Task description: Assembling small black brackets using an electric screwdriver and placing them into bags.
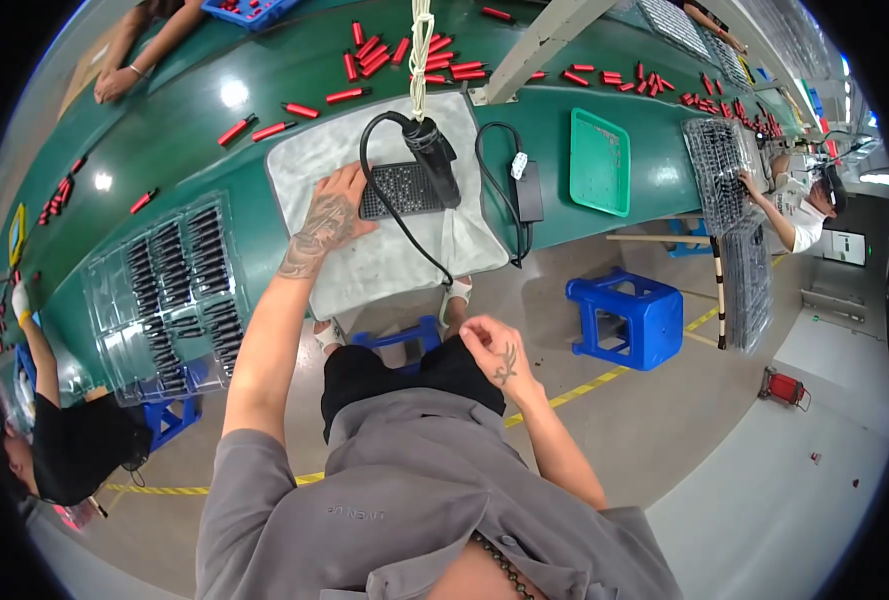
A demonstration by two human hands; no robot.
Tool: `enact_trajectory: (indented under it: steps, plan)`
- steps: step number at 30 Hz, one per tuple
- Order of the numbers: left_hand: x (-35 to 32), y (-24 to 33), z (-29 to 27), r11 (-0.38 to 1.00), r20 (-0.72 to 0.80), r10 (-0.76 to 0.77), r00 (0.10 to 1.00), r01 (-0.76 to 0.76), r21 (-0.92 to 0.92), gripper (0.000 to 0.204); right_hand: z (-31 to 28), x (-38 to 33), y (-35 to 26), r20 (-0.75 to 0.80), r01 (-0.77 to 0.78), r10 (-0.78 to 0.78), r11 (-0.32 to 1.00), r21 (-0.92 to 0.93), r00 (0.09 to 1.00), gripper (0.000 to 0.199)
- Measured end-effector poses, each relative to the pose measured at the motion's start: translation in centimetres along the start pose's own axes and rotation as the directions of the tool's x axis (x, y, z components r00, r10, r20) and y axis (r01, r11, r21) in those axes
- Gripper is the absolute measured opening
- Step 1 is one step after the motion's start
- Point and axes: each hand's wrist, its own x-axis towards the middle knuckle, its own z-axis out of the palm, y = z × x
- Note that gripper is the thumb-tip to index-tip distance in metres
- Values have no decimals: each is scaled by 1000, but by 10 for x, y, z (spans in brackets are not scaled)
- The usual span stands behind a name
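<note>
My left hand (335, 208) lies on the pale grey mat (300, 155), fingers and thumb spread, against the left edge of a black tray (402, 190). Small dark pieces, too small to name, fill that tray. Over its right end hangs a black power screwdriver (433, 165) on a coiled cream cord (420, 60); a black cable loops down from it. Off the table, above my right thigh, my right hand (495, 352) is raised with its fingers curled in. Whatever is between those fingertips, if anything, is hidden.
A green tray (600, 162) and a black power adapter (528, 190) are to the right. Clear plastic trays of black parts (180, 300) stand left. Red-and-black cylinders (375, 55) lie along the belt. A blue stool (625, 318) is on the floor; other people work nearby.
</note>
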Motion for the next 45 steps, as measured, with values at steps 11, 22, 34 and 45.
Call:
enact_trajectory:
  steps: [11, 22, 34, 45]
  plan:
    - [-109, -13, -45, 983, -168, -177, 970, 167, -72, 91, 9, -4, 16, 51, -79, 72, 983, 163, 996, 17]
    - [-163, 107, -137, 997, 55, -67, 996, 69, -45, 86, 26, 20, -21, 380, -348, 148, 766, 540, 913, 24]
    - [101, 251, 1, 833, -31, 459, 888, -443, -332, 93, -222, 68, 81, -5, -169, 207, 812, 559, 978, 24]
    - [236, 262, 144, 801, 133, -293, 947, 319, -507, 62, -347, 227, 126, -364, 85, -49, 993, 83, 930, 20]
